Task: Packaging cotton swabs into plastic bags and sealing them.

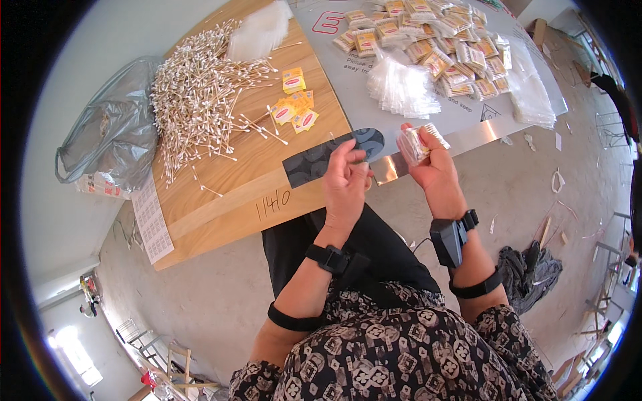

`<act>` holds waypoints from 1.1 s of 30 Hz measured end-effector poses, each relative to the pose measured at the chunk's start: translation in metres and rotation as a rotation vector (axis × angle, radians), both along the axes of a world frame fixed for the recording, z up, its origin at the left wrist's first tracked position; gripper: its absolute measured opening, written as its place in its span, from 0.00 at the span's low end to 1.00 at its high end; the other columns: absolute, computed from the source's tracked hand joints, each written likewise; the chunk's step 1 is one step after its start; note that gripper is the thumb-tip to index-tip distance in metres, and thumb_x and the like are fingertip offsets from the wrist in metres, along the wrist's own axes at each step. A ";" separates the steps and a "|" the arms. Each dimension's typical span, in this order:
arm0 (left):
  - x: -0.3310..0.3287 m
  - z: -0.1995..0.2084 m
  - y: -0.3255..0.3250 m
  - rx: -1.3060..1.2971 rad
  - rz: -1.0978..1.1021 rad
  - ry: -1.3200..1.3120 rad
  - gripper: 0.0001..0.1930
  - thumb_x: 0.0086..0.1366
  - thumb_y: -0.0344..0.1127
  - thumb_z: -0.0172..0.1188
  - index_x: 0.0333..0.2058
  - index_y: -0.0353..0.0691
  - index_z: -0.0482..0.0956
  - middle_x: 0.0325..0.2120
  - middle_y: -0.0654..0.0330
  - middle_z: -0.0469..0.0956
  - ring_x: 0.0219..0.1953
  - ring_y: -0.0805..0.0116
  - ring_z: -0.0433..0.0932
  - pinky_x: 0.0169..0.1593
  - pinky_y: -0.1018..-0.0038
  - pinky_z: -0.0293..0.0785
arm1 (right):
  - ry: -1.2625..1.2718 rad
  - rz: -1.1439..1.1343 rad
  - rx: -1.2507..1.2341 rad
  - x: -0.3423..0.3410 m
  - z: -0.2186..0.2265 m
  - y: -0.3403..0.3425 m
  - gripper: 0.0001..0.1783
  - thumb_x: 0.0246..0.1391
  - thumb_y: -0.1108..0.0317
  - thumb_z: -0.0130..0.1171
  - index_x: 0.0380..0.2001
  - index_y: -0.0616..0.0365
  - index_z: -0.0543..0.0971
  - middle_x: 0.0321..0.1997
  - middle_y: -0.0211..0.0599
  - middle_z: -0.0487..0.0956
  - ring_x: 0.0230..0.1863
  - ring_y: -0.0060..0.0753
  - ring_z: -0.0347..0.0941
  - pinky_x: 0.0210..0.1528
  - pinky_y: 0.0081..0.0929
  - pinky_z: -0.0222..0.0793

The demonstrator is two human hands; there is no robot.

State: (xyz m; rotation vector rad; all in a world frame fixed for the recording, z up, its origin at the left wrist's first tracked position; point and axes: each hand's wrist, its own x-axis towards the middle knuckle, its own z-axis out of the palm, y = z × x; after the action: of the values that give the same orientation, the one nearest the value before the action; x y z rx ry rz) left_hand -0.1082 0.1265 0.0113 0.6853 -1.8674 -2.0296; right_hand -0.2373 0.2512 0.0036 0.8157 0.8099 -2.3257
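In my right hand (433,168) is a small clear packet of cotton swabs (424,142), gripped between thumb and fingers above the table's front edge. Beside it, my left hand (348,177) is raised with its fingers loosely bent and apart, and nothing shows between them. Under the left fingers lies a dark patterned mat (306,167) at the table edge. A big heap of loose cotton swabs (200,100) covers the left part of the wooden table (321,100). Several yellow printed cards (294,110) lie to the right of that heap.
Filled swab packets (455,47) are piled at the far right on a grey sheet (338,50). Clear empty bags (401,87) lie before them, more bags (533,100) farther right. A grey plastic bag (110,120) stands at the left, a black bag (531,274) on the floor.
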 end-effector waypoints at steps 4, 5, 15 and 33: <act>-0.018 0.039 0.004 -0.957 -0.116 0.290 0.26 0.54 0.20 0.62 0.54 0.40 0.75 0.48 0.55 0.74 0.37 0.65 0.76 0.39 0.75 0.78 | -0.068 0.152 -0.070 0.014 0.010 0.010 0.12 0.61 0.69 0.56 0.45 0.62 0.72 0.43 0.43 0.79 0.44 0.41 0.78 0.47 0.38 0.77; -0.020 0.040 0.001 -0.958 -0.117 0.294 0.26 0.54 0.20 0.62 0.54 0.40 0.75 0.48 0.55 0.74 0.37 0.65 0.76 0.39 0.75 0.78 | -0.098 0.228 -0.153 0.017 0.008 0.012 0.11 0.60 0.68 0.57 0.43 0.62 0.72 0.41 0.42 0.79 0.43 0.41 0.78 0.45 0.38 0.78; 0.019 0.067 -0.043 -1.488 -0.369 0.383 0.17 0.46 0.26 0.64 0.39 0.36 0.80 0.37 0.58 0.75 0.34 0.60 0.75 0.35 0.69 0.76 | -0.174 0.473 -0.310 0.057 0.012 -0.039 0.08 0.59 0.68 0.58 0.39 0.59 0.73 0.36 0.39 0.78 0.36 0.36 0.79 0.39 0.34 0.79; 0.045 0.056 -0.093 -1.017 -0.234 0.114 0.03 0.53 0.23 0.62 0.28 0.33 0.77 0.23 0.57 0.72 0.28 0.62 0.73 0.31 0.70 0.70 | 1.525 0.577 0.564 0.071 0.035 -0.070 0.05 0.47 0.73 0.67 0.31 0.58 0.85 0.33 0.34 0.80 0.36 0.31 0.74 0.41 0.25 0.69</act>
State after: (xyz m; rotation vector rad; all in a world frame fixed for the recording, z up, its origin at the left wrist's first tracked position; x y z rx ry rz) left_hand -0.0632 0.0336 0.0670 0.0643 -2.5801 -0.9093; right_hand -0.1664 0.1817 0.0383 -1.1461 1.9547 -1.8173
